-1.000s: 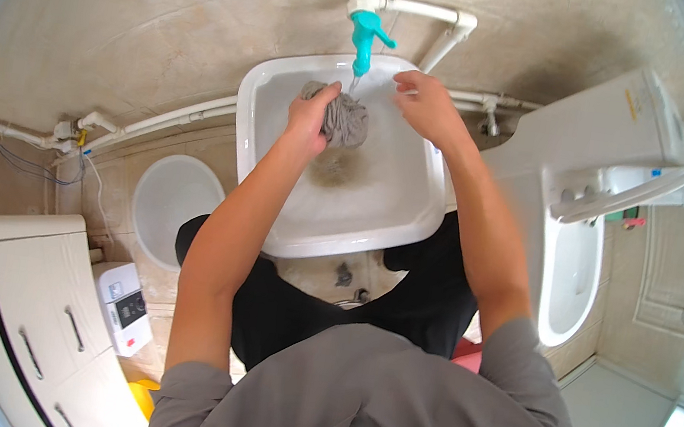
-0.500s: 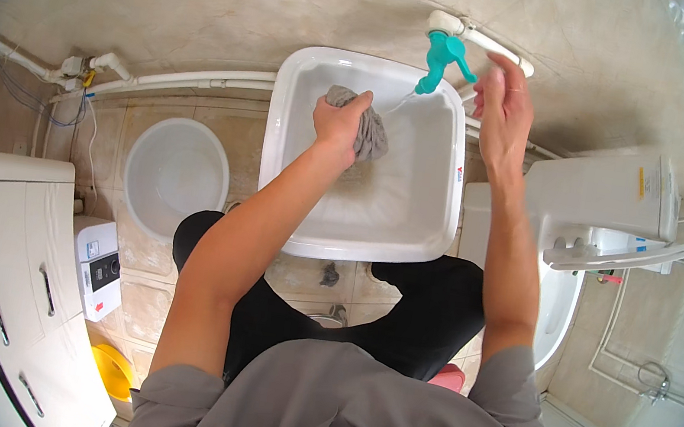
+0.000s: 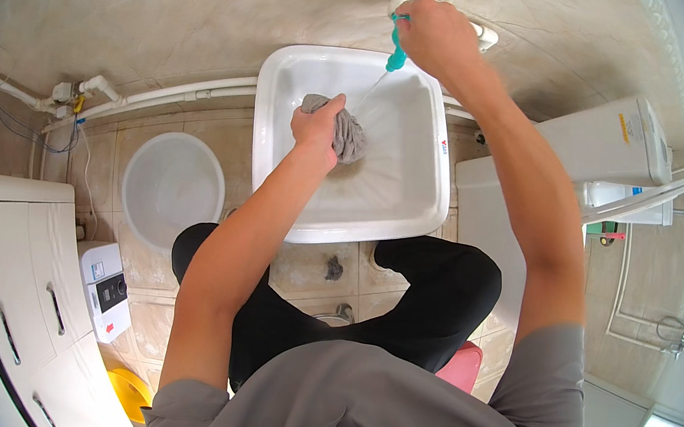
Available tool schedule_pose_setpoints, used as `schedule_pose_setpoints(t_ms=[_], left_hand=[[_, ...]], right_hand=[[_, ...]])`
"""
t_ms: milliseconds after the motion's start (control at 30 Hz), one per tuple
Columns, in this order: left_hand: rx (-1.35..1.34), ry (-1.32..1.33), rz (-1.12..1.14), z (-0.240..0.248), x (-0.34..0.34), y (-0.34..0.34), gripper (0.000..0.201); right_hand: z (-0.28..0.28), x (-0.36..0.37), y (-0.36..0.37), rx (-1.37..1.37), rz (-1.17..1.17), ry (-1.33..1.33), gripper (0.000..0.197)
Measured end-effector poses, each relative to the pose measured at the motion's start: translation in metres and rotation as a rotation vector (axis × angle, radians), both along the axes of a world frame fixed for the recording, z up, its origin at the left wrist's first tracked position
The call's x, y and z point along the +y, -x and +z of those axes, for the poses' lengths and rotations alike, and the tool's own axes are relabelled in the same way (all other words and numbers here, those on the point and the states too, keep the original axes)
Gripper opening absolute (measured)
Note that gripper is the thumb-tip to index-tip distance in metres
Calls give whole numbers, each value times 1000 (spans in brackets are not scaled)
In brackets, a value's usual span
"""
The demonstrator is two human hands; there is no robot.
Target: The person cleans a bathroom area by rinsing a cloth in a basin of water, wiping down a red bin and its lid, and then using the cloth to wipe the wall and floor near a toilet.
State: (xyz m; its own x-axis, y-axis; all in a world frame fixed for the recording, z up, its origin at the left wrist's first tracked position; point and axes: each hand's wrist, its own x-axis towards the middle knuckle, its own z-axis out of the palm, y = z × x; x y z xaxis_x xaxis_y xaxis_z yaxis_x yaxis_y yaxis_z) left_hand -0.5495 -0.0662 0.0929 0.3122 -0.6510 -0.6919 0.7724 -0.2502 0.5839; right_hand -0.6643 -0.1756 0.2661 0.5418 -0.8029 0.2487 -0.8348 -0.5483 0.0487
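Note:
My left hand (image 3: 316,129) is closed around a bunched grey cloth (image 3: 351,139), held over the left part of a large white basin (image 3: 440,199). A thin stream of water runs down into the basin from a teal plastic tap (image 3: 396,57) on the wall. Up at the tap's handle, my right hand (image 3: 438,37) has its fingers closed on it, and the hand covers most of the handle. Shallow water seems to lie in the basin's bottom.
To the left on the tiled floor stands a round white tub (image 3: 173,190). A white cabinet (image 3: 19,273), a small white appliance (image 3: 101,289) and a yellow basin (image 3: 129,393) are at the lower left. At the right is a white toilet (image 3: 500,209); a pink stool (image 3: 462,366) shows beneath me.
My right hand has moved left from beside the tap and taken hold of its handle. The left hand still grips the cloth over the basin. The whole view has shifted slightly.

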Motion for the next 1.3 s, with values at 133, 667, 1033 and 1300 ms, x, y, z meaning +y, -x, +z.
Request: schedule_pose_setpoints(t_ms=[133,667,1033,1300], left_hand=[[60,40,-10,6,8,3,55],[329,469,-248,32,24,10,60],[-308,818,-718,51,27,3,59],[-800,822,-537,5,-2,8,20]], right_hand=[[-2,-4,5,-168,-101,-188,29],[-147,121,79,-1791,-616,-1668,95],[-130,120,83,-1373,129,-2007,52],[-156,102,39,-1027,-38,-1625,31]])
